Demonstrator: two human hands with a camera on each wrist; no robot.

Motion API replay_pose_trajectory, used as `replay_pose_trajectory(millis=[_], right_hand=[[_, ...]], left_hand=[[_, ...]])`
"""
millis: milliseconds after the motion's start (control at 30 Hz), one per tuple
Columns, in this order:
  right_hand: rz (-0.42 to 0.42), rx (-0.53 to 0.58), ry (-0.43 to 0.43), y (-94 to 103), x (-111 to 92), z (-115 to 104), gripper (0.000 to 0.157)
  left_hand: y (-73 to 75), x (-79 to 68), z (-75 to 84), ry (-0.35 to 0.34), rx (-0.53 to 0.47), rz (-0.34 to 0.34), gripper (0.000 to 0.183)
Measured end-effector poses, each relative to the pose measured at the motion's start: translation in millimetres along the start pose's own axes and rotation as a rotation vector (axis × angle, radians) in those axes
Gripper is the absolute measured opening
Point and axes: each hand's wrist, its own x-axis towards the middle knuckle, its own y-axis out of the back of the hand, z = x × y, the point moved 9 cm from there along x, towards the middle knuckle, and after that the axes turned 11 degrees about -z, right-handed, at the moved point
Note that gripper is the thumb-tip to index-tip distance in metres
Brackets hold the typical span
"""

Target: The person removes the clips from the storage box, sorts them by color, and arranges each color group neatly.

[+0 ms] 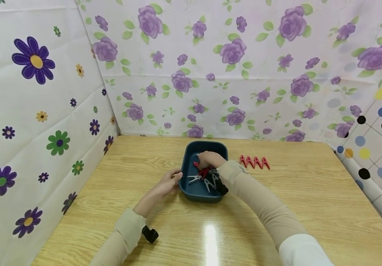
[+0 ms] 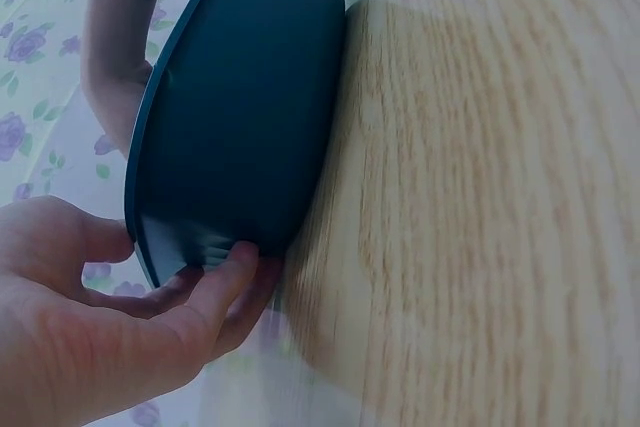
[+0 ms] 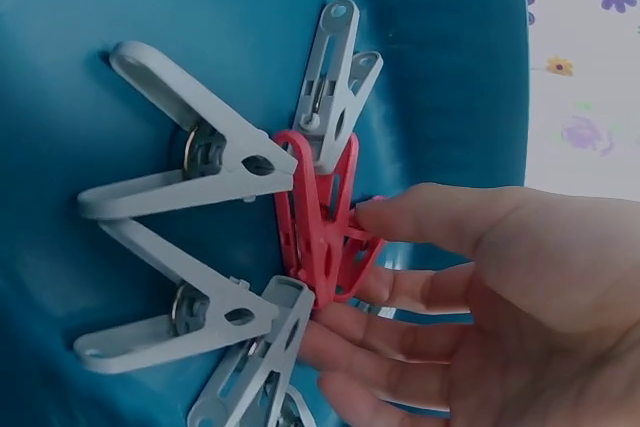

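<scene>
A dark blue plastic bin (image 1: 201, 198) stands on the table, with grey clothespins (image 3: 215, 172) and red ones lying inside. My left hand (image 1: 168, 183) grips the bin's left side, thumb at the rim and fingers against the outer wall in the left wrist view. Inside the bin, my right hand (image 3: 540, 297) pinches a red clothespin (image 3: 362, 259) between thumb and forefinger. Another red clothespin (image 3: 310, 222) lies right beside it, partly over a grey one. The lower fingers of the right hand hide part of the pile.
Several red clothespins (image 1: 255, 162) stand in a row on the wooden table (image 1: 304, 192), right of the bin. Floral cloth (image 1: 184, 74) hangs behind the table, and patterned sheets line both sides.
</scene>
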Motion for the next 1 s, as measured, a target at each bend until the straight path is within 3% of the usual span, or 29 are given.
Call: replay_pose_trajectory(millis=[533,1000], right_hand=[[0.019,0.03,0.021,11.7,-16.1,5.7,0.02],[0.127,-0.004,0.136,22.5,-26.4,20.5,0.045]], left_hand=[[-2.0,-2.0,2.0,0.005,0.015,-0.006,0.048],[-1.8,-0.8,0.5,0.005,0.036,-0.011,0.049]])
